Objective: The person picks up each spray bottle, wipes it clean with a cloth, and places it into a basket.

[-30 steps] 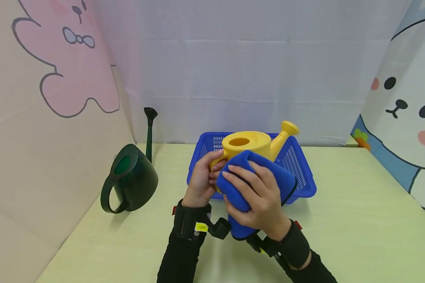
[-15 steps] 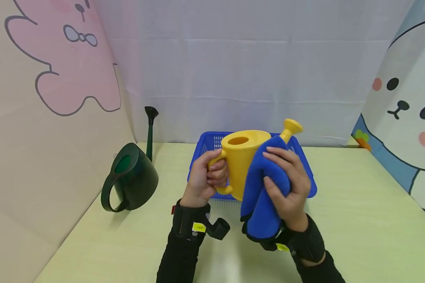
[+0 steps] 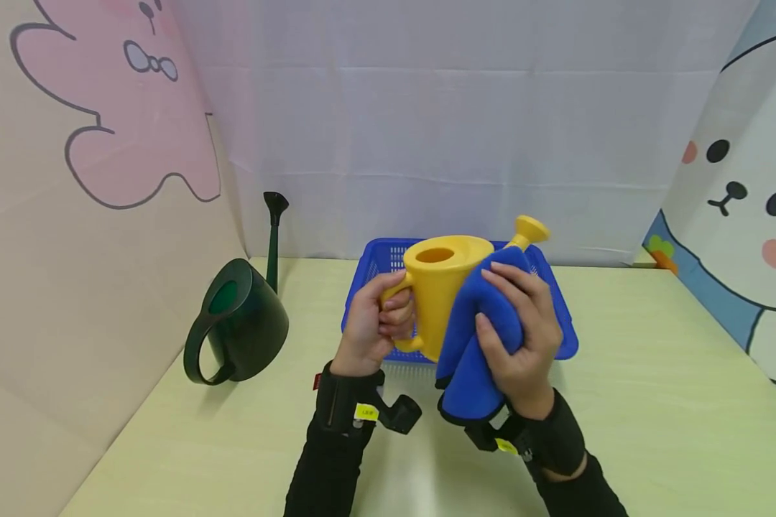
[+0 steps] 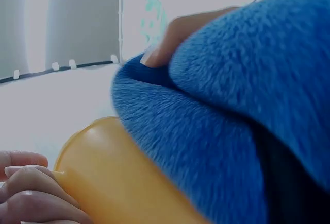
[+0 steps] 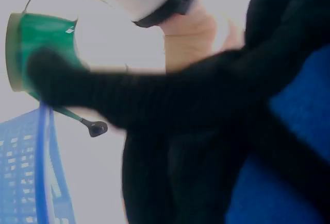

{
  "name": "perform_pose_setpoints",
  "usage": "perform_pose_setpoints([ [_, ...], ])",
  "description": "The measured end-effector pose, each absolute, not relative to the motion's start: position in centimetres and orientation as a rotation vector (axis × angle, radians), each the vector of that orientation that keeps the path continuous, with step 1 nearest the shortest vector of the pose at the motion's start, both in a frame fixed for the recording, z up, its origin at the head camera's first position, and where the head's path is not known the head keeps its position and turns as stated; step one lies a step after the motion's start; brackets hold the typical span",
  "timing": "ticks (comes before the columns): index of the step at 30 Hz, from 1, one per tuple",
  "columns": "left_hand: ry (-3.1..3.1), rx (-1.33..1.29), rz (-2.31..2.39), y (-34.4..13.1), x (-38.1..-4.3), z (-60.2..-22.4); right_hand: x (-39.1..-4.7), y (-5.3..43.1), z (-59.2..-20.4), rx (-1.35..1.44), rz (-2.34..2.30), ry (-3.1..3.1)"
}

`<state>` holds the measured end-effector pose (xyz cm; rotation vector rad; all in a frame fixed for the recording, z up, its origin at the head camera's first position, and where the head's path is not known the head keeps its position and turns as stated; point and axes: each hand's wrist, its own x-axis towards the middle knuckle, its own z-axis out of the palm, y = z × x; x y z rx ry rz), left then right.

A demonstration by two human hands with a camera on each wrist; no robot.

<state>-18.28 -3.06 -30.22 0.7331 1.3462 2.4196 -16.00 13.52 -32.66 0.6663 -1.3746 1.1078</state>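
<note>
Pale desk, white cloth backdrop. Left grip curled round handle of yellow watering can, held upright before blue basket in head view. Right grip holds folded blue cloth against can's spout side; spout head shows above cloth. Dark green watering can on desk, left.

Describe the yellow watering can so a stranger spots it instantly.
Find the blue basket on the pale table. Overlapping it in the head view is the yellow watering can, gripped by the left hand. Its colour sets it apart from the green watering can.
</note>
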Motion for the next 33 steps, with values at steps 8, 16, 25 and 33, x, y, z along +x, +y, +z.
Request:
perform_pose_setpoints([
  [8, 1.359, 0.659, 2.408, -2.7, -18.5, -30.5, -15.7, 11.3, -33.2, 0.777, 0.628, -1.417],
  [16, 1.387, 0.642, 2.398, -2.8, -18.4, -30.6, -15.9, 11.1, -33.5, 0.868, 0.515, -1.432],
  [25, 1.412, 0.728, 2.381, -3.5, -18.7, -30.4, -16.6, 13.1, -33.2, 0.833, 0.912, -1.382],
  [33, 1.383, 0.772, 2.382, -4.4, -18.5, -30.4, -16.7, 14.9, -33.0, 0.748, 1.422, -1.356],
])
